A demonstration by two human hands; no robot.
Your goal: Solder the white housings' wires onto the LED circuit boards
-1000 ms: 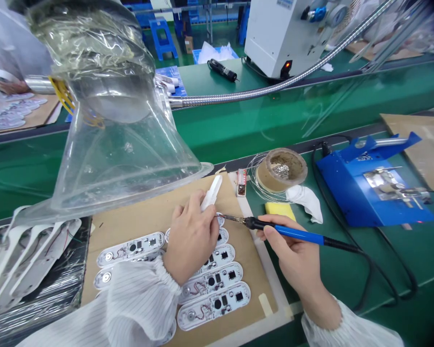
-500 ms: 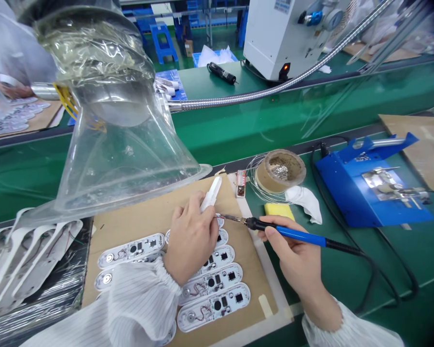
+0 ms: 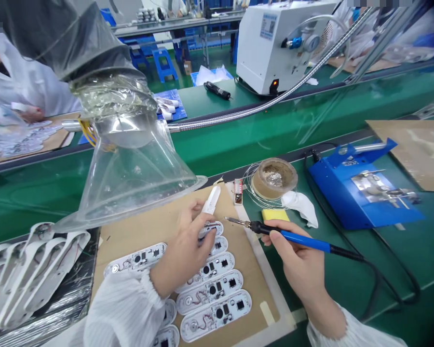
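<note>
My left hand [image 3: 183,248] is closed around the lower end of a slim white plastic piece [image 3: 211,200], its fingers bent and partly hiding that end. In my right hand [image 3: 300,258] is a soldering iron [image 3: 292,236] with a blue and black handle, gripped like a pen. Its bare metal tip points left, a short gap from my left fingers. Below and around my left hand, oval white housings with circuit boards [image 3: 216,315] lie in rows on a cardboard sheet [image 3: 253,284]. My left hand and sleeve cover some of them.
A clear fume hood [image 3: 137,178] hangs at upper left. White handle-shaped shells [image 3: 39,279] lie at far left. Right of the cardboard are a solder-wire coil, a round tip-cleaning pot [image 3: 275,178], a yellow sponge [image 3: 275,214] and a blue iron stand [image 3: 361,188]. A co-worker sits across.
The soldering iron's tip has drawn away from my left fingers, leaving a gap. My left hand has shifted slightly, with its thumb and forefinger further apart. The whole view has also shifted.
</note>
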